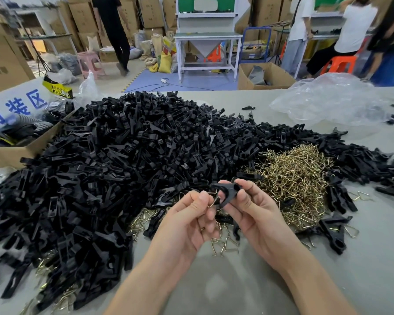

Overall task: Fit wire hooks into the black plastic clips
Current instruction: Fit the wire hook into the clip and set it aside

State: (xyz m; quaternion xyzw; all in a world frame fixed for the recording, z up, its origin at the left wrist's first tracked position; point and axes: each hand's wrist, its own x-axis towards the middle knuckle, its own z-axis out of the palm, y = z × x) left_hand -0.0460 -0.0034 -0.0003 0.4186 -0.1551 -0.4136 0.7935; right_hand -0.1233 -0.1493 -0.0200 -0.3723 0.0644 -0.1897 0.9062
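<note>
My right hand (254, 212) grips a black plastic clip (226, 192) between thumb and fingers, just above the table's near middle. My left hand (191, 217) pinches a brass-coloured wire hook (215, 201) and holds it against the clip's lower side. A huge heap of loose black clips (114, 160) covers the table's left and centre. A tangled pile of wire hooks (298, 178) lies to the right of my hands. A few loose hooks (223, 244) lie on the table below my hands.
A cardboard box (21, 151) with black parts stands at the left edge of the grey table (362, 258). Crumpled clear plastic (332, 98) lies at the back right. More clips (334, 230) lie right of the hook pile. People and cartons fill the room behind.
</note>
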